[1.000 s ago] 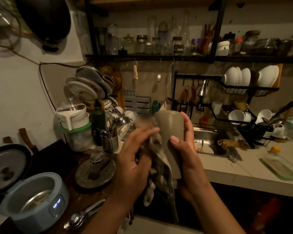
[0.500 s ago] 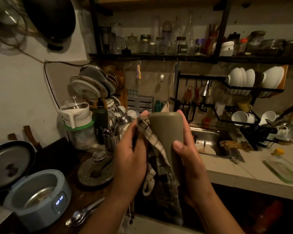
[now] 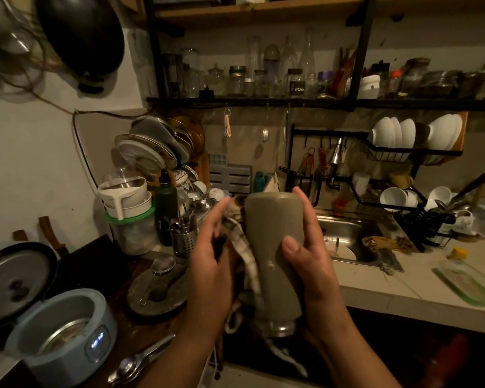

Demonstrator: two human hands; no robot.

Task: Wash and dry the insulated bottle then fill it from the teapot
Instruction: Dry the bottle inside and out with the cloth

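Clamped the right hand (image 3: 311, 264) round the insulated bottle (image 3: 275, 247), thumb across the near face, fingers behind. Pressed a checked cloth (image 3: 242, 247) to the bottle's left side with the left hand (image 3: 210, 264), fingers nearly straight and pointing up. Held the bottle in the air between both hands, base up and slightly tilted, in front of the tiled counter (image 3: 403, 289) and the steel sink (image 3: 345, 233).

Could not see the left thumb or palm, turned away behind the back of the hand. Saw only the tips of the right fingers past the bottle's far edge. Could not follow the cloth's lower tail into the blur and shadow below the bottle.

Noted a pale blue rice cooker (image 3: 62, 340) standing open at lower left, spoons (image 3: 140, 362) beside it, a perforated cutlery holder (image 3: 183, 242) and a dark green bottle (image 3: 166, 197) behind the left hand, and white bowls (image 3: 389, 133) on edge in the wall rack. Covered part of the sink with the right hand.

Found the insulated bottle matte olive-grey, rounded at the base, with a bare metal neck (image 3: 280, 329) at the bottom, partly wrapped in cloth.
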